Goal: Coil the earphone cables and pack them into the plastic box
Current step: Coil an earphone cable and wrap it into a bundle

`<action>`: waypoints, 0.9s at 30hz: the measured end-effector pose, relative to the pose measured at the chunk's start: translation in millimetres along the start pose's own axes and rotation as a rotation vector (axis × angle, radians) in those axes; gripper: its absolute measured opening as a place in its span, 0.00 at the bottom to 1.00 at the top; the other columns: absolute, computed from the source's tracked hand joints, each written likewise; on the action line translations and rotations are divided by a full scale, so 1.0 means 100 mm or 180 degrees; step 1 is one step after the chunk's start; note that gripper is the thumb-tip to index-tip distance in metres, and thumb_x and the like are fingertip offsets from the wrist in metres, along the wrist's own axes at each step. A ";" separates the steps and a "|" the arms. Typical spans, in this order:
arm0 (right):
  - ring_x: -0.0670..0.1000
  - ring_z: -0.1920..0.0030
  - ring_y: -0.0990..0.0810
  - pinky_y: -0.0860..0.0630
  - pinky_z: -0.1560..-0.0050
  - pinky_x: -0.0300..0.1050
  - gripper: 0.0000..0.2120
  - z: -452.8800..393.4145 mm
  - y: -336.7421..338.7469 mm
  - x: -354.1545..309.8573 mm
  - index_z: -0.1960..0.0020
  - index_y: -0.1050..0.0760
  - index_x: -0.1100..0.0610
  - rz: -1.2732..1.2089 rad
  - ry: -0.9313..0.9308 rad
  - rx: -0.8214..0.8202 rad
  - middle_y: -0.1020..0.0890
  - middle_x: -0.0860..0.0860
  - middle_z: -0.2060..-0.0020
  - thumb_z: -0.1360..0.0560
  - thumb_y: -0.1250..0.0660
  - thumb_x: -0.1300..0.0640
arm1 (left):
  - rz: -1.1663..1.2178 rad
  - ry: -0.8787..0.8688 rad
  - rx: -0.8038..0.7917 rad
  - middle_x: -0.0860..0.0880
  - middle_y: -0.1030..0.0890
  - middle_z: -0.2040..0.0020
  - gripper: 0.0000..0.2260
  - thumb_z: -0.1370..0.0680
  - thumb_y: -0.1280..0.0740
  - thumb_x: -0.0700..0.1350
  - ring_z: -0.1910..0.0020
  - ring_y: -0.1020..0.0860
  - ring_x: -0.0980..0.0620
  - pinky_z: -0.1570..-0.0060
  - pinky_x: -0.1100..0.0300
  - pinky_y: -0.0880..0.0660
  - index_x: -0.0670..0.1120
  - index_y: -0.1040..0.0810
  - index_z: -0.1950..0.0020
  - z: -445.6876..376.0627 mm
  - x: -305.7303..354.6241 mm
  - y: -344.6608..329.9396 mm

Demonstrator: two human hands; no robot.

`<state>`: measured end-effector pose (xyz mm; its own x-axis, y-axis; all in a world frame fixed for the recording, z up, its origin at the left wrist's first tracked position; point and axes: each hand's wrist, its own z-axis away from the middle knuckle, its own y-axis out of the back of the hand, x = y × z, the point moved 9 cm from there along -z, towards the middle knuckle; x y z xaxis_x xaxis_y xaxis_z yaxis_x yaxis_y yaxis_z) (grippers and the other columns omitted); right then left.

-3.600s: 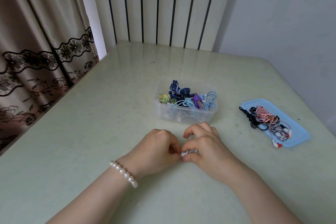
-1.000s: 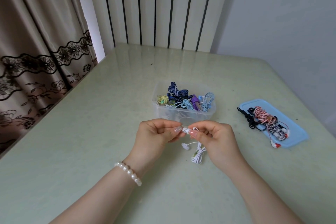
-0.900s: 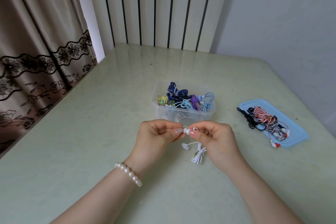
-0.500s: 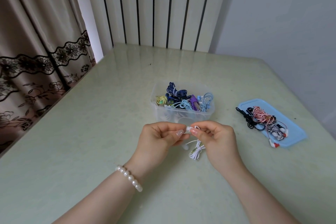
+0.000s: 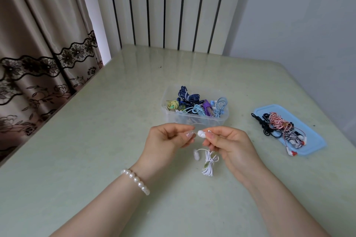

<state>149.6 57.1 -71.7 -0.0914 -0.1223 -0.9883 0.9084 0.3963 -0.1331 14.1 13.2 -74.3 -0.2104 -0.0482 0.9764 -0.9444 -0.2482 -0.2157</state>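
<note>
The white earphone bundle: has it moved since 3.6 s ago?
Yes. The white earphone bundle then lay hidden between both hands low on the table; now it hangs from the right hand, nearer the clear plastic box.

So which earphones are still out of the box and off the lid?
The white earphones, pinched in the right hand above the table. The others sit in the plastic box or on the blue lid.

left hand [image 5: 165, 140]: is wearing a single-strand bracelet [image 5: 136, 180] of round white pearly beads at the wrist, glossy pale polish showing on a long nail | right hand [image 5: 229, 148]: is showing bare, short nails | both forearms: are showing bare, sleeveless
</note>
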 end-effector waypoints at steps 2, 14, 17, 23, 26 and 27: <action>0.47 0.71 0.26 0.28 0.67 0.34 0.08 0.01 -0.01 -0.02 0.60 0.20 0.60 -0.0010 0.0020 -0.0033 0.20 0.52 0.74 0.39 0.31 0.59 | 0.0023 0.0059 -0.0069 0.48 0.17 0.68 0.07 0.30 0.32 0.33 0.68 0.20 0.55 0.60 0.64 0.22 0.44 0.18 0.60 0.00 -0.04 -0.02; 0.46 0.72 0.22 0.26 0.68 0.34 0.05 0.03 -0.07 -0.22 0.61 0.20 0.62 0.0258 0.0316 0.0045 0.18 0.54 0.72 0.37 0.29 0.63 | 0.0086 -0.0131 -0.0168 0.47 0.17 0.65 0.04 0.31 0.31 0.36 0.66 0.20 0.54 0.61 0.64 0.23 0.41 0.19 0.58 -0.01 0.03 -0.06; 0.46 0.70 0.21 0.26 0.67 0.35 0.05 -0.04 -0.05 -0.48 0.60 0.20 0.60 0.0247 0.0476 0.0153 0.17 0.52 0.72 0.37 0.29 0.61 | 0.0224 -0.0088 0.0086 0.47 0.17 0.66 0.04 0.28 0.33 0.35 0.67 0.20 0.53 0.61 0.63 0.22 0.41 0.19 0.56 -0.07 0.07 0.09; 0.49 0.67 0.21 0.24 0.64 0.40 0.04 -0.41 -0.14 -1.05 0.60 0.21 0.59 0.0075 0.0673 0.0265 0.18 0.53 0.69 0.34 0.30 0.62 | -0.0556 0.0101 0.0285 0.48 0.18 0.67 0.05 0.26 0.32 0.36 0.67 0.20 0.55 0.61 0.63 0.23 0.42 0.19 0.61 -0.12 0.04 0.27; 0.50 0.64 0.21 0.24 0.61 0.40 0.02 -0.66 -0.26 -1.14 0.57 0.22 0.60 -0.0069 0.0653 0.0330 0.19 0.55 0.65 0.29 0.32 0.66 | -0.0851 0.0156 0.0229 0.48 0.18 0.66 0.06 0.26 0.31 0.37 0.65 0.20 0.54 0.58 0.54 0.23 0.45 0.19 0.63 -0.11 0.01 0.25; 0.50 0.64 0.21 0.24 0.60 0.40 0.02 -0.74 -0.30 -1.13 0.57 0.22 0.60 0.0032 0.0664 0.0349 0.19 0.55 0.65 0.29 0.32 0.65 | -0.0911 0.0164 0.0208 0.48 0.18 0.66 0.07 0.26 0.32 0.37 0.65 0.20 0.54 0.58 0.52 0.24 0.45 0.19 0.63 -0.10 0.01 0.24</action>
<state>102.6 126.8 38.0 -0.1541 0.0763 -0.9851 0.9475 0.2940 -0.1255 -11.8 17.2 -78.6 0.0479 0.0815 0.9955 -0.9492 -0.3066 0.0708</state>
